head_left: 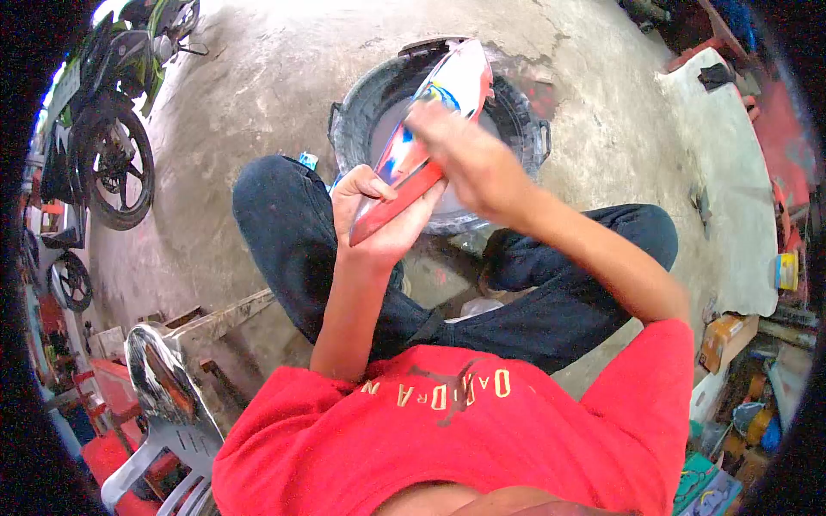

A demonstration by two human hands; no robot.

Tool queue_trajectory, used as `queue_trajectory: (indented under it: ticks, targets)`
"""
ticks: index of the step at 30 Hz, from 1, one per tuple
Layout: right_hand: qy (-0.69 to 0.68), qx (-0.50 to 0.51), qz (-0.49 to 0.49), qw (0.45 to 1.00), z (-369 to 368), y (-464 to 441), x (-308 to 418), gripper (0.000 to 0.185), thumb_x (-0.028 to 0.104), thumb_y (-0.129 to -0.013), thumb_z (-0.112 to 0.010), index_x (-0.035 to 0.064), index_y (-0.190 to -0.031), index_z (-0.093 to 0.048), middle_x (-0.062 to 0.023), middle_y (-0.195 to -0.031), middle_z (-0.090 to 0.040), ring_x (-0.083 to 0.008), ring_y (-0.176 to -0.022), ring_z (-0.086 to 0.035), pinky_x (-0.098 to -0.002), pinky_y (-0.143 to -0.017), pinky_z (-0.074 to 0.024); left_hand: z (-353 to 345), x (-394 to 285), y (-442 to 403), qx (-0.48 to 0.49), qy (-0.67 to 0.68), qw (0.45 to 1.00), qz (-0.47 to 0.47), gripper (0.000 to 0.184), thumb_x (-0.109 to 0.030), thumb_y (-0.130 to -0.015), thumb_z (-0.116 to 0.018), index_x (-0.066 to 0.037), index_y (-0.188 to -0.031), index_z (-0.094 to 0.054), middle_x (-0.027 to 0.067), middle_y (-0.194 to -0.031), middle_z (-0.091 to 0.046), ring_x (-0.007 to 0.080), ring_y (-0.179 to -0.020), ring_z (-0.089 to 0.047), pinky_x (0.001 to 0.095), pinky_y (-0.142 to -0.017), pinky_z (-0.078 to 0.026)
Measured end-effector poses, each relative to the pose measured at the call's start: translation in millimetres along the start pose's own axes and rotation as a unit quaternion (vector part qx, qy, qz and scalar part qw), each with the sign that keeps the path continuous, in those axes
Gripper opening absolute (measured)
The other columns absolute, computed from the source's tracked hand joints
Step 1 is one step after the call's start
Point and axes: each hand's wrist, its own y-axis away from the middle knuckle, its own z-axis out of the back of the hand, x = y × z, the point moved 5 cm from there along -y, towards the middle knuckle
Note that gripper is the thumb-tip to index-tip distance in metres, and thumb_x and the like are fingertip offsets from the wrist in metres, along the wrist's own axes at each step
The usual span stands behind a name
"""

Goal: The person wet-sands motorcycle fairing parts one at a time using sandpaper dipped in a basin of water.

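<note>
A long, pointed body panel (469,77), white with red, blue and yellow graphics, tilts up and away over a tub; it looks like a motorcycle fairing piece. My left hand (387,215) grips its near end from below, thumb over the left edge. Across the panel's middle lies my right hand (473,163), its fingers blurred by motion; anything under them is hidden. Beneath is the round dark tub (353,129) with side handles, holding cloudy, greyish liquid. The panel and my hands cover part of it.
My bent legs (280,232) flank the tub on the concrete floor (249,86). Motorcycles with a black wheel (116,172) stand at left. A worn plastic chair (163,387) is at lower left. A pale sheet (723,189), a cardboard box (727,340) and clutter line the right.
</note>
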Motion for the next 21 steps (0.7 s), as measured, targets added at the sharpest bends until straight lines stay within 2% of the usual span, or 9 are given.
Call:
queue_trajectory:
  ticks: [3, 5, 7, 10, 11, 13, 16, 19, 21]
  targets:
    - [-0.051, 0.059, 0.112, 0.991, 4.4, -5.9, 11.1, 0.042, 0.005, -0.099, -0.048, -0.0011, -0.14, -0.052, -0.0209, -0.142, -0.055, -0.0353, -0.136, -0.051, -0.0431, -0.115, -0.0376, 14.6, -1.3, -4.2, 0.113, 0.018, 0.993, 0.022, 0.093, -0.003, -0.054, -0.049, 0.016, -0.143, -0.03, 0.0331, -0.149, -0.039, 0.0434, -0.146, -0.03, 0.05, -0.127, -0.013]
    - [-0.069, 0.019, -0.035, 0.997, -3.9, -5.9, -34.9, 0.047, 0.013, -0.094, -0.051, 0.0018, -0.14, -0.051, -0.0204, -0.142, -0.055, -0.0368, -0.134, -0.052, -0.0435, -0.111, -0.0431, -8.6, 8.4, -1.2, -0.105, -0.101, 0.989, -0.038, 0.093, -0.004, -0.054, -0.049, 0.016, -0.142, -0.031, 0.0325, -0.15, -0.038, 0.0438, -0.146, -0.03, 0.0502, -0.127, -0.013]
    - [-0.126, 0.08, -0.254, 0.956, 9.3, -13.9, -52.0, 0.045, 0.012, -0.095, -0.051, 0.0011, -0.139, -0.052, -0.022, -0.141, -0.055, -0.0366, -0.134, -0.052, -0.0431, -0.11, -0.0434, -7.4, 9.9, 0.5, -0.125, -0.092, 0.987, -0.042, 0.094, -0.004, -0.053, -0.05, 0.016, -0.143, -0.031, 0.0324, -0.15, -0.038, 0.0444, -0.146, -0.029, 0.0512, -0.127, -0.012]
    - [-0.022, 0.024, 0.023, 0.999, 4.6, -9.5, 0.8, 0.044, 0.013, -0.096, -0.054, 0.0013, -0.138, -0.053, -0.0226, -0.141, -0.055, -0.0366, -0.133, -0.052, -0.0432, -0.111, -0.0431, -3.8, 4.3, 0.0, -0.149, -0.147, 0.975, -0.079, 0.095, -0.004, -0.052, -0.05, 0.016, -0.142, -0.03, 0.0328, -0.15, -0.038, 0.0446, -0.146, -0.029, 0.0522, -0.127, -0.012]
    - [-0.072, 0.044, 0.083, 0.993, 7.8, -8.1, 21.9, 0.046, 0.014, -0.095, -0.057, 0.0023, -0.139, -0.053, -0.0226, -0.141, -0.055, -0.0367, -0.133, -0.053, -0.043, -0.111, -0.043, 1.0, -1.8, 4.2, -0.181, -0.193, 0.958, -0.106, 0.095, -0.004, -0.052, -0.05, 0.016, -0.142, -0.03, 0.0328, -0.149, -0.038, 0.0448, -0.146, -0.029, 0.0526, -0.127, -0.012]
    - [-0.082, 0.057, 0.1, 0.99, 4.5, -8.8, 17.3, 0.046, 0.016, -0.096, -0.057, 0.002, -0.139, -0.053, -0.0226, -0.14, -0.056, -0.0358, -0.133, -0.053, -0.0422, -0.11, -0.0431, 3.0, -3.2, 6.1, -0.187, -0.199, 0.956, -0.109, 0.094, -0.004, -0.052, -0.05, 0.016, -0.142, -0.031, 0.0326, -0.148, -0.039, 0.0446, -0.146, -0.03, 0.0531, -0.127, -0.012]
    - [-0.123, 0.074, -0.169, 0.975, 12.3, -16.3, -42.9, 0.038, 0.01, -0.101, -0.048, -0.0011, -0.137, -0.054, -0.0211, -0.135, -0.06, -0.0346, -0.129, -0.056, -0.0379, -0.11, -0.0428, -6.4, 8.9, -0.5, -0.126, -0.087, 0.988, -0.038, 0.092, -0.003, -0.052, -0.05, 0.014, -0.141, -0.034, 0.0313, -0.145, -0.044, 0.0434, -0.145, -0.032, 0.0532, -0.127, -0.012]
    - [-0.098, 0.088, -0.119, 0.984, 12.2, -11.4, -22.8, 0.039, 0.009, -0.102, -0.049, 0.0004, -0.139, -0.053, -0.0208, -0.139, -0.058, -0.035, -0.132, -0.053, -0.0396, -0.112, -0.041, -10.9, 9.4, -1.9, -0.103, -0.08, 0.991, -0.022, 0.085, 0.0, -0.055, -0.048, 0.012, -0.139, -0.039, 0.0266, -0.143, -0.048, 0.0372, -0.141, -0.041, 0.0485, -0.125, -0.021]
    - [-0.103, 0.094, 0.061, 0.988, 11.6, -9.7, 21.1, 0.046, 0.008, -0.097, -0.056, 0.0035, -0.142, -0.051, -0.0193, -0.146, -0.052, -0.0344, -0.139, -0.047, -0.0429, -0.117, -0.0361, -1.6, 4.3, -5.7, -0.017, -0.071, 0.997, -0.017, 0.082, 0.0, -0.055, -0.048, 0.009, -0.137, -0.042, 0.0249, -0.144, -0.048, 0.0363, -0.14, -0.041, 0.0484, -0.125, -0.021]
